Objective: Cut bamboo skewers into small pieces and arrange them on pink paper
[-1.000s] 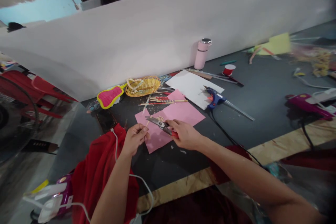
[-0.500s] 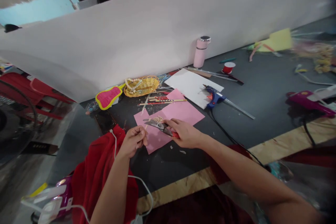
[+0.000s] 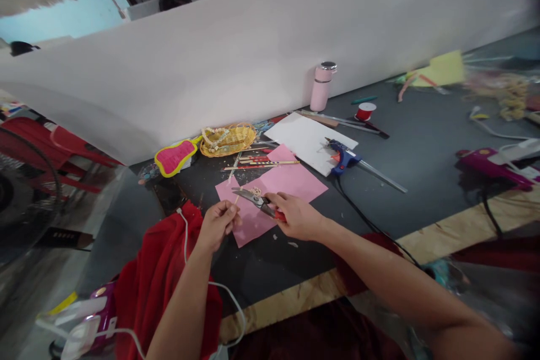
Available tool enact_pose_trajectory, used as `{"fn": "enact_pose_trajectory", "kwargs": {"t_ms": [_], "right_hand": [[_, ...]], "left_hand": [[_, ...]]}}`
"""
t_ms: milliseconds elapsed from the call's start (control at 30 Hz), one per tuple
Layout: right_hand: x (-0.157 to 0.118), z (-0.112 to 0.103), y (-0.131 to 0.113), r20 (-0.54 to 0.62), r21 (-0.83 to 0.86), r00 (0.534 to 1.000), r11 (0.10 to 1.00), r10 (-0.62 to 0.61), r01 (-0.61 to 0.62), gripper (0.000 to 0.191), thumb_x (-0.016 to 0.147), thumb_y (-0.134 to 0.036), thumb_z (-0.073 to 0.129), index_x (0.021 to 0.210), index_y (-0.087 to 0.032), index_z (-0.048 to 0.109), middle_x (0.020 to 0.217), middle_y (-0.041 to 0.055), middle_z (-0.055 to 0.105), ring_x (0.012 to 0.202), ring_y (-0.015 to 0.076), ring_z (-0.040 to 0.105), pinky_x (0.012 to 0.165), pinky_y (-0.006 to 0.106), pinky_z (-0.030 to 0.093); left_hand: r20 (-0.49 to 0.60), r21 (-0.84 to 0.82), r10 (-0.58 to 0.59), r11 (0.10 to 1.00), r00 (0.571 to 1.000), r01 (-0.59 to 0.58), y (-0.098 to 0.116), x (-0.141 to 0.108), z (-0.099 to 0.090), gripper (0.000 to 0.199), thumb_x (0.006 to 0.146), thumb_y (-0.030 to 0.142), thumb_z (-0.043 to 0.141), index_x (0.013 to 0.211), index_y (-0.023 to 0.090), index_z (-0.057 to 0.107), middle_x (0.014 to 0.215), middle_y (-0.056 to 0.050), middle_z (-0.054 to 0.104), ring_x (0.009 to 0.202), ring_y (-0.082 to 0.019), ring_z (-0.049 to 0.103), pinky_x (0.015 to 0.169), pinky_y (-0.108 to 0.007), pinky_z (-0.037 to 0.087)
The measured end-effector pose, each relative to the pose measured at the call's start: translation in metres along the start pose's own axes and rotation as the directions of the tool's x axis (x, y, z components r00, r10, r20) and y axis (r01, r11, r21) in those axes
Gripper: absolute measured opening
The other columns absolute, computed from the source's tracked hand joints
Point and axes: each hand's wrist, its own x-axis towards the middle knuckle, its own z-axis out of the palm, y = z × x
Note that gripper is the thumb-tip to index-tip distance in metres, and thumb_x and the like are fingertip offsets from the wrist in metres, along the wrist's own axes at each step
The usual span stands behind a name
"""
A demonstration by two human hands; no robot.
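My left hand [image 3: 217, 225] pinches a thin pale wooden stick [image 3: 237, 199], which points up from the fingertips. My right hand [image 3: 298, 216] is wrapped round the red handles of pruning shears [image 3: 255, 199]. Their blades reach left to the upper end of the stick; whether they touch it I cannot make out. Both hands are over a pink paper sheet [image 3: 297, 184]. On the paper, behind the shears, lies a small heap of pale cut bits [image 3: 256, 190]. Several patterned sticks [image 3: 261, 164] lie at the sheet's far edge.
A blue glue gun [image 3: 343, 157] rests by a white board [image 3: 301, 135], its cord running toward me. A wicker basket [image 3: 230, 143], a pink-and-yellow paddle shape [image 3: 175, 157] and a pink flask [image 3: 321, 89] stand behind. Red cloth [image 3: 158, 270] drapes the left edge.
The shears' blades have come level with the stick's upper end, and the stick shows more clearly above my left fingers. My left hand has shifted slightly right. The view has tilted a little.
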Motion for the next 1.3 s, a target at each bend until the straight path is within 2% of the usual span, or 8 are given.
{"fn": "enact_pose_trajectory", "kwargs": {"t_ms": [133, 233, 333, 433, 567, 900, 1100, 1300], "right_hand": [[0.003, 0.003, 0.004, -0.036, 0.016, 0.999, 1.0, 0.003, -0.002, 0.056, 0.077, -0.014, 0.051, 0.132, -0.014, 0.035, 0.107, 0.0133, 0.055, 0.095, 0.0244, 0.057, 0.083, 0.037, 0.044], [0.003, 0.001, 0.007, -0.029, 0.043, 0.999, 0.999, -0.023, 0.025, 0.058, 0.078, -0.014, 0.051, 0.133, -0.014, 0.034, 0.11, 0.0145, 0.055, 0.099, 0.0253, 0.055, 0.085, 0.039, 0.044], [0.002, -0.003, 0.009, -0.013, 0.08, 0.997, 0.994, -0.078, 0.079, 0.061, 0.076, -0.013, 0.051, 0.134, -0.012, 0.032, 0.111, 0.0153, 0.054, 0.104, 0.0262, 0.053, 0.087, 0.04, 0.044], [0.002, -0.006, 0.012, -0.009, 0.117, 0.99, 0.983, -0.139, 0.139, 0.062, 0.075, -0.012, 0.052, 0.134, -0.012, 0.033, 0.115, 0.0154, 0.054, 0.107, 0.0268, 0.051, 0.089, 0.04, 0.043], [0.003, -0.005, 0.013, -0.018, 0.127, 0.989, 0.981, -0.148, 0.149, 0.061, 0.074, -0.013, 0.051, 0.133, -0.014, 0.034, 0.113, 0.0146, 0.055, 0.104, 0.0264, 0.053, 0.088, 0.04, 0.044], [-0.001, -0.005, -0.002, 0.009, 0.016, 1.0, 1.0, -0.022, 0.022, 0.054, 0.075, -0.014, 0.051, 0.127, -0.013, 0.039, 0.101, 0.0115, 0.058, 0.089, 0.0233, 0.058, 0.08, 0.035, 0.045], [0.003, -0.004, 0.005, -0.014, 0.055, 0.995, 0.993, -0.103, 0.104, 0.061, 0.073, -0.013, 0.051, 0.132, -0.013, 0.034, 0.11, 0.0132, 0.055, 0.101, 0.0249, 0.054, 0.086, 0.037, 0.044], [0.004, -0.003, 0.014, -0.042, 0.047, 0.987, 0.987, -0.154, 0.156, 0.063, 0.071, -0.01, 0.05, 0.132, -0.013, 0.036, 0.113, 0.0144, 0.054, 0.106, 0.0265, 0.051, 0.09, 0.04, 0.042]], "left_hand": [[-0.16, 0.135, 0.103, 0.987, 0.982, -0.081, -0.002, 0.002, 0.007, 0.025, 0.077, 0.038, 0.063, 0.076, 0.013, 0.06, 0.07, -0.003, 0.067, 0.044, -0.004, 0.045, 0.042, -0.016, 0.032], [-0.199, 0.14, 0.132, 0.984, 0.971, -0.105, -0.004, 0.0, 0.008, 0.023, 0.077, 0.036, 0.063, 0.074, 0.013, 0.059, 0.068, -0.002, 0.066, 0.044, -0.004, 0.046, 0.043, -0.016, 0.034], [-0.152, 0.064, 0.112, 0.993, 0.982, -0.104, -0.003, -0.002, 0.005, 0.025, 0.076, 0.036, 0.064, 0.07, 0.013, 0.057, 0.061, -0.001, 0.064, 0.035, -0.001, 0.036, 0.037, -0.015, 0.024], [-0.048, -0.043, 0.033, 0.998, 0.998, -0.035, 0.0, -0.003, 0.0, 0.027, 0.074, 0.037, 0.066, 0.067, 0.013, 0.054, 0.054, -0.001, 0.061, 0.033, -0.001, 0.03, 0.034, -0.015, 0.017], [-0.008, -0.084, 0.003, 0.996, 1.0, -0.004, 0.004, -0.003, -0.001, 0.028, 0.073, 0.036, 0.068, 0.067, 0.013, 0.054, 0.052, -0.001, 0.06, 0.033, -0.001, 0.032, 0.034, -0.014, 0.017], [-0.03, -0.077, -0.004, 0.997, 1.0, 0.002, 0.002, -0.004, 0.0, 0.03, 0.074, 0.04, 0.067, 0.07, 0.012, 0.056, 0.05, 0.001, 0.057, 0.032, 0.0, 0.03, 0.034, -0.014, 0.016], [0.013, -0.099, 0.02, 0.995, 1.0, -0.018, 0.006, -0.007, -0.003, 0.029, 0.074, 0.037, 0.067, 0.067, 0.014, 0.051, 0.051, 0.0, 0.059, 0.033, -0.001, 0.031, 0.034, -0.014, 0.016], [0.106, -0.113, -0.059, 0.991, 0.993, 0.071, 0.006, -0.006, -0.006, 0.031, 0.074, 0.041, 0.066, 0.068, 0.014, 0.051, 0.046, 0.001, 0.057, 0.03, 0.0, 0.026, 0.033, -0.014, 0.013]]}}
